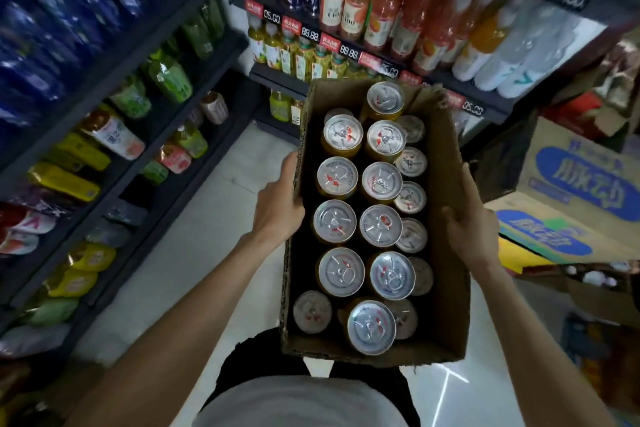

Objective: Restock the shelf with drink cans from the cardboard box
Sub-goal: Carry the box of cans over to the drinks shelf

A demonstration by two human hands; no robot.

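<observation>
I hold an open brown cardboard box (446, 184) in front of my waist, above the aisle floor. Inside stand several yellow drink cans (381, 225) with silver pull-tab lids, packed in rows; some sit lower than others. My left hand (278, 204) grips the box's left wall near the middle, thumb over the rim. My right hand (471, 222) presses flat against the right wall from outside. Dark shelves (166, 135) with bottled drinks run along the left side of the aisle.
More shelves (346, 80) with juice bottles and price tags stand straight ahead. Printed blue-and-tan cartons (581, 198) are stacked at the right. Pale tiled floor (207, 218) runs between the shelves.
</observation>
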